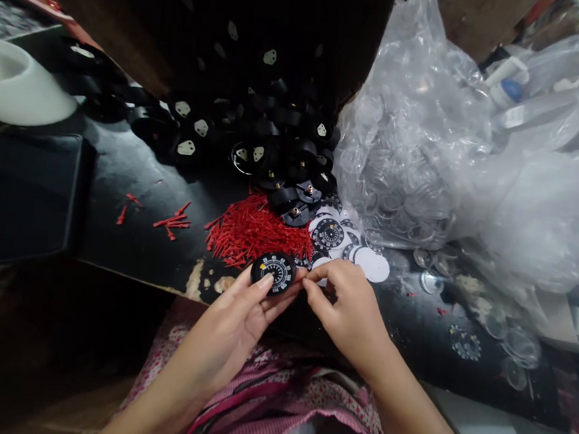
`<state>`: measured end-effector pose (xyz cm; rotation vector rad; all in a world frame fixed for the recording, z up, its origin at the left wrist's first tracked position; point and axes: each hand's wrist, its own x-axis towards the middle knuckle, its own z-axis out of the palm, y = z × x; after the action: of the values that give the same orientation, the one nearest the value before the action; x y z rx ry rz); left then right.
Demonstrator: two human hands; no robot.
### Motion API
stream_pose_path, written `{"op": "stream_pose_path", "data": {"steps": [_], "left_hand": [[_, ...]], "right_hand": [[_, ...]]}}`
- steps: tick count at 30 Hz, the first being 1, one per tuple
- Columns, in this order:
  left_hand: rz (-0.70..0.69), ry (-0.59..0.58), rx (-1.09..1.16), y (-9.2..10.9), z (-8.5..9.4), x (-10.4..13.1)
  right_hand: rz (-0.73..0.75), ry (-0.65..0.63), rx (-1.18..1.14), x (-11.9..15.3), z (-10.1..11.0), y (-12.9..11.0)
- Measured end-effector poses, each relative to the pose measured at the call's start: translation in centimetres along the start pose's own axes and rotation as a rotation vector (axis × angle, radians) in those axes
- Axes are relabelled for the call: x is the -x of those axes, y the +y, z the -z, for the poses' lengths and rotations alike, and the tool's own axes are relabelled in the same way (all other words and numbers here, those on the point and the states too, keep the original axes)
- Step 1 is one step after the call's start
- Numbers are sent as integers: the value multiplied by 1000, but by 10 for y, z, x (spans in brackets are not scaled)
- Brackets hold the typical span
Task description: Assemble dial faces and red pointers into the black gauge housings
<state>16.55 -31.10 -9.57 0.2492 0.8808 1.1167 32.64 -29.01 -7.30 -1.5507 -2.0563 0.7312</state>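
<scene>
My left hand grips a black round gauge by its rim, thumb resting on the printed dial face. The dial shows white numbers and a small yellow mark. Close beside its right edge, my right hand has thumb and forefinger pinched together near the left fingertips; whatever lies between them is too small to make out. Just behind the gauge is a heap of red pointers. To the right of that heap lie loose dial discs, some black face up, others showing white backs.
Black gauge housings are piled at the back beneath a dark box. A clear plastic bag of transparent round covers fills the right. At left are a black tray, a white container and a few stray red pointers.
</scene>
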Motion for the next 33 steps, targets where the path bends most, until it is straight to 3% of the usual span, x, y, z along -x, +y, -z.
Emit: {"op": "stream_pose_path", "data": {"steps": [13, 19, 24, 33], "left_hand": [[-69, 16, -147, -9, 3, 3], [-130, 36, -351, -14, 7, -1], [-177, 7, -503, -22, 4, 2], [-312, 1, -620, -13, -2, 8]], "right_hand": [[135, 12, 175, 7, 4, 2], [91, 38, -142, 10, 9, -8], [39, 26, -86, 9, 5, -12], [-4, -4, -140, 13, 9, -18]]}}
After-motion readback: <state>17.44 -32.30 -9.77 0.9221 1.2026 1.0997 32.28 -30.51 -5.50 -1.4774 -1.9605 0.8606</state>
